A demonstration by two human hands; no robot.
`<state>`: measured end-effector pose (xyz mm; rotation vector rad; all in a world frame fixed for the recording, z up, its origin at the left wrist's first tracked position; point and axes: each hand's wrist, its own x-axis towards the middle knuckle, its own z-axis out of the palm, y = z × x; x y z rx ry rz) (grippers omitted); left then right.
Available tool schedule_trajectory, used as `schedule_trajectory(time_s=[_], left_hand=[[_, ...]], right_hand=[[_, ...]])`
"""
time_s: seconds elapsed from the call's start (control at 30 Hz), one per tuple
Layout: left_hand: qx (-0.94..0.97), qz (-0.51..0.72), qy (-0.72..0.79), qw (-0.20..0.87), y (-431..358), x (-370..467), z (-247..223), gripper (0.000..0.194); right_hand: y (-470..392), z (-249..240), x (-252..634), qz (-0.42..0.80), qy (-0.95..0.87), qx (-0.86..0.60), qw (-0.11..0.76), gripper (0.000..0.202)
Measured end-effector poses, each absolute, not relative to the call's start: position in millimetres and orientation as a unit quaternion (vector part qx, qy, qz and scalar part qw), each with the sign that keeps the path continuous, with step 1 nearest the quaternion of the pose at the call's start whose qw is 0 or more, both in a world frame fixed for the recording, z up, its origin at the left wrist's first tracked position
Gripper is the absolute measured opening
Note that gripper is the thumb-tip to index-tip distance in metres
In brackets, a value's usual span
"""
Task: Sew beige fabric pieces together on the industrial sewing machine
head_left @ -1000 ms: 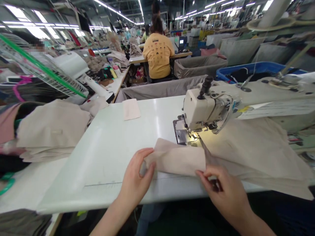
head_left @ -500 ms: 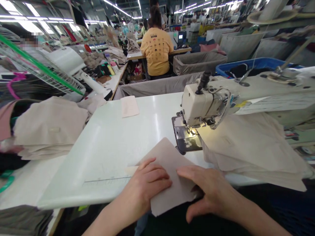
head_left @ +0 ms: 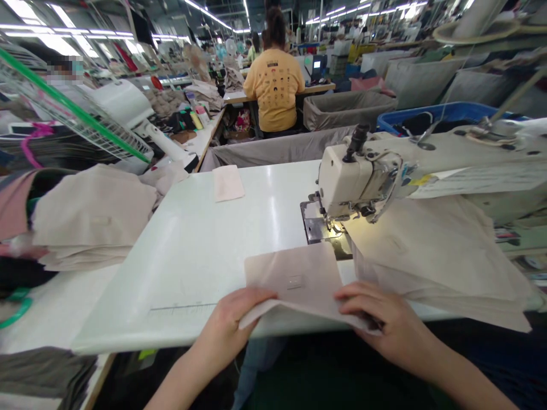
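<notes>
A beige fabric panel (head_left: 294, 265) lies at the front edge of the white table, with a small stitched rectangle near its middle. My left hand (head_left: 233, 322) pinches the panel's near left corner. The near right corner is gripped by my right hand (head_left: 380, 313), and something dark I cannot make out shows by its fingers. Between the hands the near edge curls up. Just beyond the panel stands a sewing machine (head_left: 346, 176), its lamp lighting the needle plate (head_left: 316, 228).
Beige panels (head_left: 427, 256) are layered to the right under the machine arm. Another pile of beige panels (head_left: 94, 210) sits at left. A small fabric piece (head_left: 228, 183) lies on the white table (head_left: 192, 239). Ahead, a person in a yellow shirt (head_left: 273, 85) sits beyond a grey cloth bin (head_left: 277, 148).
The panel has turned so its far edge runs nearly level, and its stitched rectangle now shows. My left hand has gone from lying on it to pinching its corner; my right hand has closed on the other.
</notes>
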<state>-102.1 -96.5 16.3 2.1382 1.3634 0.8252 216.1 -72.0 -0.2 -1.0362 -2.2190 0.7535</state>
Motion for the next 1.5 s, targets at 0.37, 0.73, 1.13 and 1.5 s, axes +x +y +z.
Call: schedule_trajectory(time_s=[0.37,0.73,1.13,1.5], left_hand=[[0.615,0.281,0.684,0.274,-64.6,-85.1,20.9,0.033],[0.525,0.388,0.706,0.274,-89.1,-89.5,2.1,0.068],[0.643,0.355,0.648,0.200,-93.3,-87.0,-2.1,0.022],[0.634,0.354,0.659,0.197,-92.9,-86.1,-0.5,0.022]], right_hand=[[-57.8,-19.7,178.7,0.368,-0.594,-0.583,0.414,0.031],[-55.2,-27.4,196.1,0.260,-0.688,-0.598,0.318,0.022],[-56.1,-24.7,200.0,0.288,-0.683,-0.614,0.272,0.032],[-55.9,-24.2,201.6,0.261,-0.687,-0.617,0.284,0.034]])
